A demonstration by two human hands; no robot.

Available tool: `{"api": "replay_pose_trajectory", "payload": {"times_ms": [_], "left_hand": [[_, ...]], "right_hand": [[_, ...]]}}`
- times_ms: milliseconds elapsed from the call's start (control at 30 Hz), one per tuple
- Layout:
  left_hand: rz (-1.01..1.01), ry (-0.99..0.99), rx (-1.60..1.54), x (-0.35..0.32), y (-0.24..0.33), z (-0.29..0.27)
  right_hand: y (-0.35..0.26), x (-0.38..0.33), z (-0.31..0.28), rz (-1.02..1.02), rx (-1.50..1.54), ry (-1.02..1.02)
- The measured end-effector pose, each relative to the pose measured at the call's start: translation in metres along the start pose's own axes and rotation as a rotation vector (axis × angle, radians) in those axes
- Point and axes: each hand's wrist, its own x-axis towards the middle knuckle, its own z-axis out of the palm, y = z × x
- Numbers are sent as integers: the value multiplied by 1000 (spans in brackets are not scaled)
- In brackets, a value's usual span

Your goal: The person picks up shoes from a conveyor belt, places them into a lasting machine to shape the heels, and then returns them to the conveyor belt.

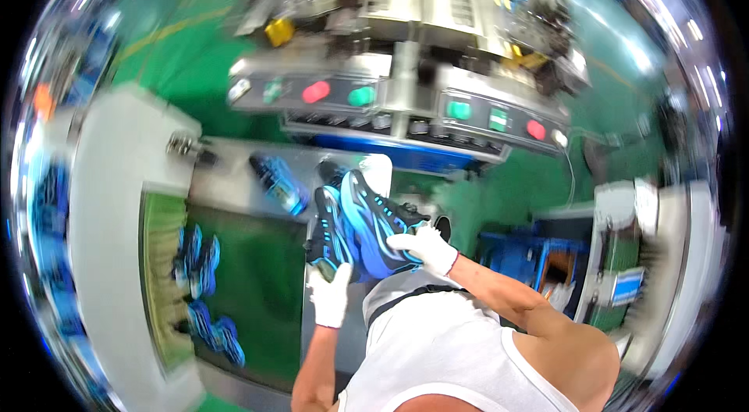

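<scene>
My left hand (pixel 329 295), in a white glove, is closed on the heel end of a black and blue sneaker (pixel 329 229). My right hand (pixel 426 249), also gloved in white, grips a second black sneaker (pixel 373 217) with blue stripes near its heel. Both sneakers are side by side in front of my body, toes pointing away from me. Just beyond them, part of another dark shoe (pixel 331 172) shows, mostly covered. One more blue and black shoe (pixel 279 184) rests on the grey ledge (pixel 222 190) to the left.
Ahead stands a metal machine with two control panels (pixel 312 88) carrying red and green buttons. At left, pairs of blue shoes (pixel 197 262) lie on a green conveyor belt (pixel 265 287) beside a white housing (pixel 117 232). Blue crates (pixel 507 256) stand at right. Motion blurs the surroundings.
</scene>
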Motion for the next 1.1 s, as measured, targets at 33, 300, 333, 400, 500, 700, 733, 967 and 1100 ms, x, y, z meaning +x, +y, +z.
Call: {"api": "replay_pose_trajectory", "payload": {"times_ms": [33,300,333,400,500,700,733,967,1100], "left_hand": [[119,-77,-33,-8,52,23],[553,-823,203,-43,183,179],[731,-859,348,-73,187,207],[647,-1141,247,-138,217,275],[965,-1269,280,-207,245,382],[1421,-1455,464,-379,264,605],[1417,-1489,553,-401,256,639],[1428,-1427,241,-382,233,686],[1222,-1588,540,-246,209,555]], "right_hand": [[25,1,-21,-38,52,127],[76,-164,-132,-24,907,852],[91,-202,-136,-338,1146,986],[128,-269,-161,-429,1141,1264],[163,-340,-191,-292,1095,1749],[258,-436,-302,566,382,2140],[280,-435,-328,591,301,2231],[321,-413,-425,454,51,2202],[200,-312,-380,-387,209,2018]]}}
